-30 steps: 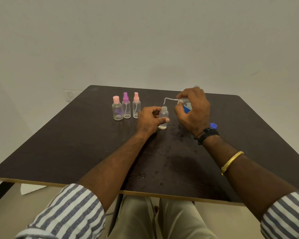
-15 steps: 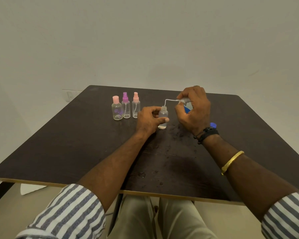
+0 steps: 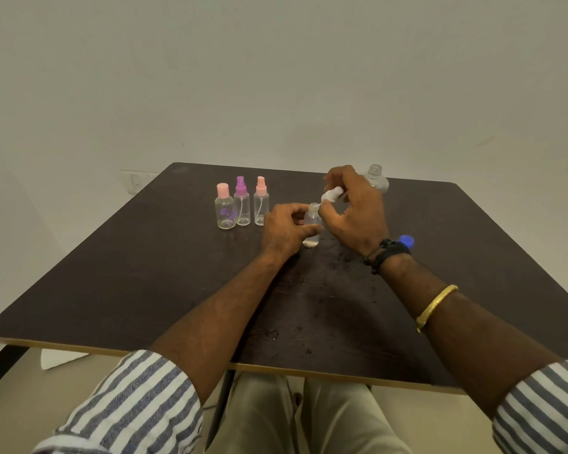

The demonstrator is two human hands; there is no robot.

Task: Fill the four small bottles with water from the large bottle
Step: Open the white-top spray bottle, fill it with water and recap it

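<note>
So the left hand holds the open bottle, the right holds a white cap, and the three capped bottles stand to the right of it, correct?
No. The head view shows the three capped bottles left of the open bottle, not right. The left hand does hold it, the right hand the white cap.

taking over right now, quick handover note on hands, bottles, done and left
Left hand: grip round the small clear uncapped bottle, upright on the dark table.
Right hand: pinches the white spray cap close by that bottle's open neck, not seated.
Three small clear capped bottles stand in a row to the left. Large clear bottle stands open behind the right hand; blue cap lies by the right wrist.
Done: three capped; water levels too faint to read.
Left: probably seat the spray cap, check levels, recap the large bottle.
</note>
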